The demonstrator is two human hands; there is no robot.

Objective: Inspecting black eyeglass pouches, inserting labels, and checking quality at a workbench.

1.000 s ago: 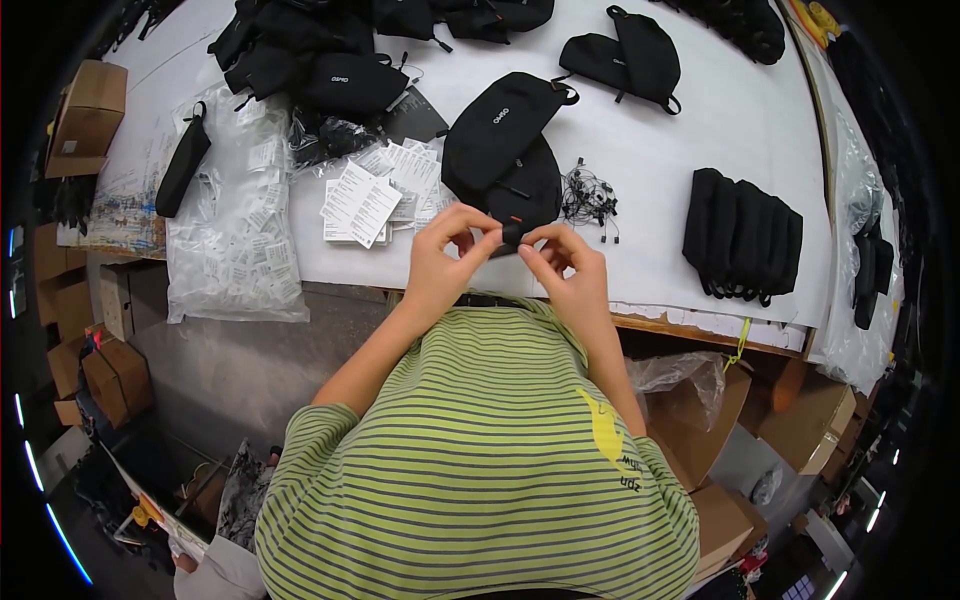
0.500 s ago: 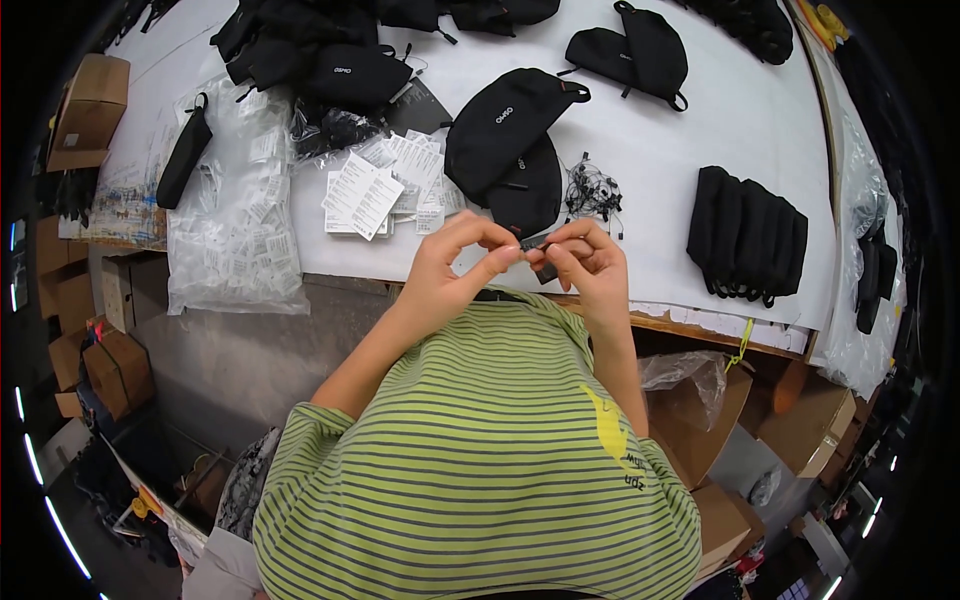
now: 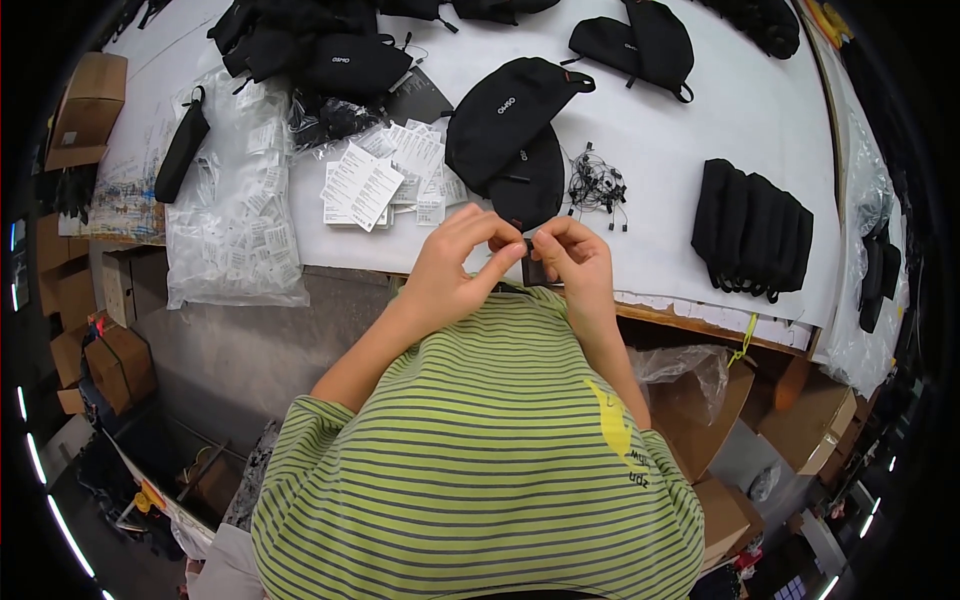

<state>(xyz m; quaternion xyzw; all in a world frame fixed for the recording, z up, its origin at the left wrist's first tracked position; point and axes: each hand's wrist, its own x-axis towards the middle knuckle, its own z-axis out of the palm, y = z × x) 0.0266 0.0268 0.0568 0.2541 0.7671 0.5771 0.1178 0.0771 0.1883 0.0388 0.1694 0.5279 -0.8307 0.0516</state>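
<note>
At the near edge of the table, both hands meet with fingertips pinched close together. My left hand [image 3: 462, 262] is closed at thumb and forefinger on something small and dark that I cannot make out. Pinched in my right hand [image 3: 580, 258] is the upper end of a dark card tag [image 3: 539, 270], which hangs below the fingers. Just beyond the hands lie overlapping black pouches [image 3: 510, 115] with zips. To their right is a tangle of black tag strings [image 3: 597, 185]; to the left, a pile of white printed cards [image 3: 362, 186].
A clear plastic bag of white labels [image 3: 235, 230] hangs over the front edge at left, with a narrow black pouch [image 3: 184, 150] on it. Several black pouches stand in a row [image 3: 752, 228] at right. More black pouches [image 3: 300, 50] are heaped at the back. Cardboard boxes [image 3: 810, 425] sit below.
My right hand has shifted slightly left, closer to my left fingertips. The dark tag now hangs more upright between the hands.
</note>
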